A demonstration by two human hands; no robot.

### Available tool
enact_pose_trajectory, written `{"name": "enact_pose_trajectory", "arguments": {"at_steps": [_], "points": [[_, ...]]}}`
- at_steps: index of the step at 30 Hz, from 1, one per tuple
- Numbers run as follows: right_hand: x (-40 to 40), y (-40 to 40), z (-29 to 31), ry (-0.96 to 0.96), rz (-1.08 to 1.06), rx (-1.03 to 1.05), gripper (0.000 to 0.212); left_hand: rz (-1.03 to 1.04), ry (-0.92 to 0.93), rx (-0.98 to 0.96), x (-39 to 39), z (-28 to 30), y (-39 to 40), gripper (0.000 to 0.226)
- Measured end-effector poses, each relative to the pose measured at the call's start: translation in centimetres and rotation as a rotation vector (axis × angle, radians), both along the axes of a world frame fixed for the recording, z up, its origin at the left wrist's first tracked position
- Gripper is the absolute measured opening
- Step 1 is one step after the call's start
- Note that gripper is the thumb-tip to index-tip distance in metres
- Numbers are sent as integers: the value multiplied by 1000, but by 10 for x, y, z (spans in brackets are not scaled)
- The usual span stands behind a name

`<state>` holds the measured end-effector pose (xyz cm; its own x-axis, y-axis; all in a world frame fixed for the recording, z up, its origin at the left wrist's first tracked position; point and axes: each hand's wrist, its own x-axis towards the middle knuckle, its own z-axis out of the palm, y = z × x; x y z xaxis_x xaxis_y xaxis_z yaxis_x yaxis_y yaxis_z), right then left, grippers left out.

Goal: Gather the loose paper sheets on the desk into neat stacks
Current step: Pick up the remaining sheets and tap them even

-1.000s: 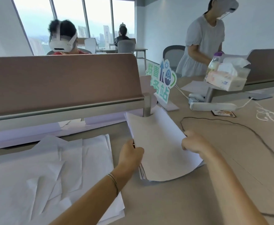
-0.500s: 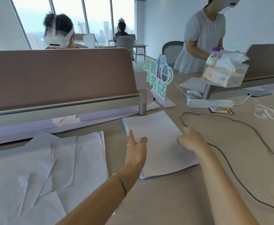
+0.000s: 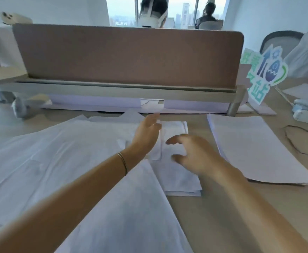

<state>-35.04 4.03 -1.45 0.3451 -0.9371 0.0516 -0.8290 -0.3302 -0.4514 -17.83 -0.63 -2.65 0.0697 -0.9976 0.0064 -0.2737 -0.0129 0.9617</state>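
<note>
Both hands, left (image 3: 146, 132) and right (image 3: 195, 154), hover open-fingered, seemingly untouching, over scattered loose white paper sheets (image 3: 175, 161); next, grasp and square them beside the neat white stack (image 3: 255, 148).

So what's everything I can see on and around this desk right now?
Neat stack of white paper sheets: one, white, right side of the desk.
Loose white paper sheets: many, white, overlapping across the left and middle.
Brown fabric divider panel: one, brown, along the desk's back edge.
Teal and blue cut-out sign: one, standing at the divider's right end.
White power strip: one, far right edge.
Thin dark cable: one, right of the stack.
Tan wooden desk: one.
Other people: three, partly visible behind and to the right.
Left hand: open, above the loose sheets.
Right hand: open, fingers spread, above the loose sheets.
</note>
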Motion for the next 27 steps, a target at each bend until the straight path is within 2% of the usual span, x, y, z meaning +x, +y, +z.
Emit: {"name": "enact_pose_trajectory", "arguments": {"at_steps": [2, 4, 6, 8, 10, 12, 13, 16, 18, 19, 21, 24, 25, 27], "points": [[50, 16, -11, 83, 141, 38, 63, 75, -12, -4, 45, -11, 5, 46], [79, 23, -23, 175, 205, 40, 89, 120, -41, -15, 84, -24, 15, 41], [89, 20, -30, 217, 197, 66, 110, 130, -108, -51, 115, -32, 25, 42], [93, 13, -33, 185, 149, 137, 116, 134, -195, -87, 143, -40, 33, 45], [94, 4, -36, 107, 81, 220, 97, 130, -281, -109, 165, -45, 40, 44], [91, -11, -42, 37, 25, 213, 47, 150, -400, -115, 183, -47, 46, 38], [89, -20, -43, -11, -13, 193, 30, 167, -475, -116, 192, -49, 49, 36], [79, -48, -41, -311, -181, 133, 24, 164, -659, -180, 213, -57, 57, 39], [82, -64, -41, -450, -311, 101, 7, 131, -737, -204, 221, -61, 61, 36], [87, -69, -42, -485, -347, 99, 6, 111, -782, -198, 222, -61, 64, 34], [102, -79, -49, -488, -365, 74, 2, 65, -890, -96, 224, -61, 70, 51], [117, -80, -54, -456, -404, -16, 25, 33, -1052, 100, 227, -69, 77, 86], [115, -76, -52, -345, -438, -72, 33, 38, -1079, 128, 226, -72, 77, 91], [110, -71, -52, 1, -457, -122, 41, 67, -1097, 130, 221, -78, 75, 92]]}}
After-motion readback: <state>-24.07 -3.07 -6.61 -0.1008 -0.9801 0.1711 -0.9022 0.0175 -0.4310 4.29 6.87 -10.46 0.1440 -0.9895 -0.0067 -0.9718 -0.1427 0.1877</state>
